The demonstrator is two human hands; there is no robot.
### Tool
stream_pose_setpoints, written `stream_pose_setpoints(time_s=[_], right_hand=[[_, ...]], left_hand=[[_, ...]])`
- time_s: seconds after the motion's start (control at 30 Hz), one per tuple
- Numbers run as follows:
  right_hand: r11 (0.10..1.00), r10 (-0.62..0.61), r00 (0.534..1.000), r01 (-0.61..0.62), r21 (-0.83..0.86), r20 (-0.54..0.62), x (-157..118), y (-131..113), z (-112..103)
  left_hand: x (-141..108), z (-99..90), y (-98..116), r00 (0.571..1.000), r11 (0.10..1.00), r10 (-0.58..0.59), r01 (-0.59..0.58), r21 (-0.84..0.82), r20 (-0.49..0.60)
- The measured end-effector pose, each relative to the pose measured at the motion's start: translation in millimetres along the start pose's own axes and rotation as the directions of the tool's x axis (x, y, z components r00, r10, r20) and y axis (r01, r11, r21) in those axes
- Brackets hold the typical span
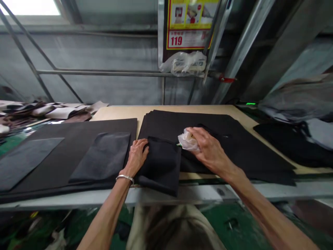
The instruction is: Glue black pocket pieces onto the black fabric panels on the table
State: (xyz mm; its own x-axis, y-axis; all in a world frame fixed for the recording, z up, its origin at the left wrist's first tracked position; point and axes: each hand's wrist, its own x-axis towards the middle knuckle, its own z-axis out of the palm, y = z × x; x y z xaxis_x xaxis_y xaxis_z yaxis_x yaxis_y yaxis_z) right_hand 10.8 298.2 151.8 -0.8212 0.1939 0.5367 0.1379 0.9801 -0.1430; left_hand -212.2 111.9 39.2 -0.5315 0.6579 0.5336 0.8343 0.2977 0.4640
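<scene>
A black fabric piece [162,163] lies in front of me, its lower end reaching over the table's front edge. My left hand [137,153] rests on its upper left corner, fingers laid down and thumb apart. Wrapped in my right hand [206,147] is a whitish object covered in crumpled clear plastic [187,140]; its narrow tip points left, close to the fabric's upper right corner. My fingers hide part of it, so its exact kind is unclear. Beneath and behind spreads a stack of large black sheets [169,123].
Left of my hand, dark rectangular pieces [102,156] lie on another black stack [78,130]. Scraps [62,111] pile at far left. Dark cloth [293,142] lies at right. A metal bar [109,73] crosses behind the table, with a plastic-covered box [188,65] on it.
</scene>
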Motion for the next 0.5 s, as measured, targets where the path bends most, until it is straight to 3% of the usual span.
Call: stream_pose_setpoints(time_s=[0.17, 0.37, 0.5], right_hand=[[0.998, 0.017, 0.999, -0.015, 0.06, -0.04, 3, -5, 13], [0.997, 0.067, 0.996, -0.064, 0.049, -0.065, -11, 14, -3], [0.997, 0.064, 0.996, -0.061, 0.044, -0.066, -14, 11, -5]], left_hand=[[0, -0.3, -1, 1.0, 1.0, 0.003, -0.003, 0.006, 0.006], [0, 1.2, -2, 1.0, 1.0, 0.016, -0.016, -0.005, -0.008], [0, 1.5, -1, 1.0, 1.0, 0.012, -0.012, 0.002, -0.025]])
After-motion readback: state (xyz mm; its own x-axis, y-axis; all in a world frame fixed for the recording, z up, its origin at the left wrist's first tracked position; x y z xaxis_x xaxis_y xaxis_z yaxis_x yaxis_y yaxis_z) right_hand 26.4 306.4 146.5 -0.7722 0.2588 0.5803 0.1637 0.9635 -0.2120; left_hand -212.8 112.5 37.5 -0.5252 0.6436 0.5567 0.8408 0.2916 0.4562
